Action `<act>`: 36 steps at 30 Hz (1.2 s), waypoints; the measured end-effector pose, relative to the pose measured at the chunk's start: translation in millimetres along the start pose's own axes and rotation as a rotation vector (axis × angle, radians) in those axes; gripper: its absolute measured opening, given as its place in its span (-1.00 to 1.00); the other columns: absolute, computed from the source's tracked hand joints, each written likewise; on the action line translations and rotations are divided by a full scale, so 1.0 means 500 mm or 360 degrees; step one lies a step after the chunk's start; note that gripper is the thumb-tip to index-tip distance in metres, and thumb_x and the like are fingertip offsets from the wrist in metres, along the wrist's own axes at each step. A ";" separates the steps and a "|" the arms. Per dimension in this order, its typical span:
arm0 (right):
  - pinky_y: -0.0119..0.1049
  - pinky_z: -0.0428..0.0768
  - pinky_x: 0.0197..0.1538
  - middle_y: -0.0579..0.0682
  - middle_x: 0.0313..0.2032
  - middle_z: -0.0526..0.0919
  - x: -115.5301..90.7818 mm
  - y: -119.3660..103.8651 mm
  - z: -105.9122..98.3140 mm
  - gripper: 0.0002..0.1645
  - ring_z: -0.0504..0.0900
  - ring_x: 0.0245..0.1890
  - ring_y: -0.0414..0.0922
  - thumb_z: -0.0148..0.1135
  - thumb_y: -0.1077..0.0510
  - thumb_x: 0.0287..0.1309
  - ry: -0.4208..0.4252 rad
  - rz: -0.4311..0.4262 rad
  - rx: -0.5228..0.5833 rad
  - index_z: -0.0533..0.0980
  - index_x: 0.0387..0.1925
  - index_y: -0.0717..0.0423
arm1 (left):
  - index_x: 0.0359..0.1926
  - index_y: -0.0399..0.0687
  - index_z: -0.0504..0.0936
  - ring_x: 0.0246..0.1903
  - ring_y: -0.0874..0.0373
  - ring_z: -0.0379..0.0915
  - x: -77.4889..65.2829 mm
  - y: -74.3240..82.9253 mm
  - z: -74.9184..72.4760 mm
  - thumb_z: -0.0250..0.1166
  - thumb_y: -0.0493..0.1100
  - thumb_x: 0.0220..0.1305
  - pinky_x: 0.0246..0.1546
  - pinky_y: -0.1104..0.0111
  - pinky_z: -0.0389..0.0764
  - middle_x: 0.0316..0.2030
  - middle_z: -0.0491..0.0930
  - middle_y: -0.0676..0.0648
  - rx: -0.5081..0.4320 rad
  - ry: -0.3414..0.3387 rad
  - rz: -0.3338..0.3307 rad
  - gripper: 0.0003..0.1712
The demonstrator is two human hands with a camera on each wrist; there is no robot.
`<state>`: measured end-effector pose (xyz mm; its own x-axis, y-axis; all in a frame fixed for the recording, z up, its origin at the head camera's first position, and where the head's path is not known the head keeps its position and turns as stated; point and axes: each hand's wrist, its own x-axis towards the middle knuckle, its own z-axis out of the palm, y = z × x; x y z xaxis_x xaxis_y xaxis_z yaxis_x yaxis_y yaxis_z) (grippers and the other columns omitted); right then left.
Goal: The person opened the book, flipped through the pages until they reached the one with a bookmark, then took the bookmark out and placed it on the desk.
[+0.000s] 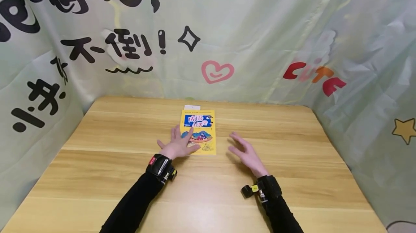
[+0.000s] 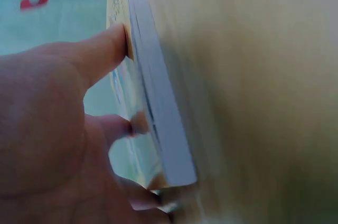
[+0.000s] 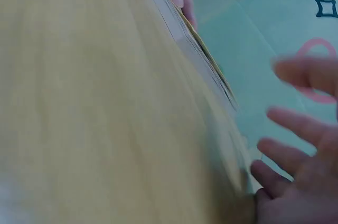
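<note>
A yellow book [image 1: 203, 137] with a blue title panel and a colourful picture lies flat on the wooden table. My left hand [image 1: 177, 146] rests on the book's left part, fingers spread. In the left wrist view the thumb and fingertips touch the cover, above the white page edge [image 2: 158, 92]. My right hand [image 1: 247, 155] hovers apart from the book, to its right, with fingers loosely extended and nothing in them. The right wrist view shows that hand's fingers [image 3: 288, 123] spread, with the book's other side beyond.
A small white card [image 1: 192, 107] shows just behind the book's top edge. The table [image 1: 113, 175] reaches back to a printed fabric curtain [image 1: 260, 27], which also hangs along both sides. Both wrists wear black straps with small cameras.
</note>
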<state>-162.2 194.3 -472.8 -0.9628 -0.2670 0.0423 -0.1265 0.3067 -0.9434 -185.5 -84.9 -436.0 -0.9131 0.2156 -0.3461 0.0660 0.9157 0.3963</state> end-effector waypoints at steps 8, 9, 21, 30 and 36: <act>0.48 -0.18 0.23 0.08 0.49 -0.09 -0.013 -0.007 0.017 -0.15 -0.28 0.44 0.14 0.40 -0.06 0.00 -0.0371 -0.0286 -0.0523 0.35 0.34 0.03 | 0.52 0.31 -0.16 0.40 -0.23 -0.60 -0.050 0.051 0.051 -0.08 0.46 0.25 -0.05 -0.61 -0.30 0.44 -0.53 -0.36 0.0088 0.0016 0.0016 -0.06; 0.47 -0.20 0.24 0.09 0.49 -0.08 -0.013 -0.009 0.019 -0.17 -0.29 0.44 0.15 0.41 -0.04 0.00 -0.0392 -0.0308 -0.0540 0.37 0.32 0.04 | 0.52 0.30 -0.14 0.40 -0.24 -0.59 -0.056 0.054 0.056 -0.08 0.46 0.25 -0.05 -0.62 -0.30 0.45 -0.53 -0.35 0.0081 0.0023 0.0025 -0.07; 0.32 -0.32 0.35 0.16 0.45 0.07 -0.023 -0.030 0.017 -0.13 -0.26 0.44 0.15 0.41 0.07 0.02 -0.0617 -0.0331 -0.0717 0.31 0.34 0.22 | 0.52 0.16 -0.03 0.43 -0.15 -0.53 -0.093 0.060 0.095 -0.06 0.39 0.31 -0.10 -0.63 -0.39 0.49 -0.45 -0.24 0.0115 0.0097 0.0250 -0.11; 0.28 -0.16 0.38 0.13 0.43 0.15 -0.034 -0.058 0.016 0.06 -0.04 0.43 0.10 0.51 -0.01 -0.16 -0.0731 -0.0349 -0.0993 0.25 0.38 0.22 | 0.46 -0.02 0.18 0.42 -0.19 -0.34 -0.122 0.030 0.098 0.18 0.27 0.23 -0.04 -0.61 -0.35 0.48 -0.16 -0.27 0.0070 0.0168 0.0578 -0.11; 0.24 -0.10 0.39 0.14 0.40 0.21 -0.042 -0.086 0.018 -0.02 0.05 0.40 0.10 0.54 0.01 -0.23 -0.0732 -0.0287 -0.1121 0.39 0.29 0.20 | 0.35 -0.04 0.39 0.36 -0.27 -0.11 -0.125 0.029 0.096 0.29 0.19 0.16 0.20 -0.36 0.04 0.40 0.08 -0.34 0.0118 0.0243 0.0727 -0.21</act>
<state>-134.3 178.3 -436.2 -0.7405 -0.6632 -0.1093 -0.5334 0.6788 -0.5047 -108.1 -68.9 -449.6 -0.8322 0.5541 -0.0197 0.4974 0.7617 0.4152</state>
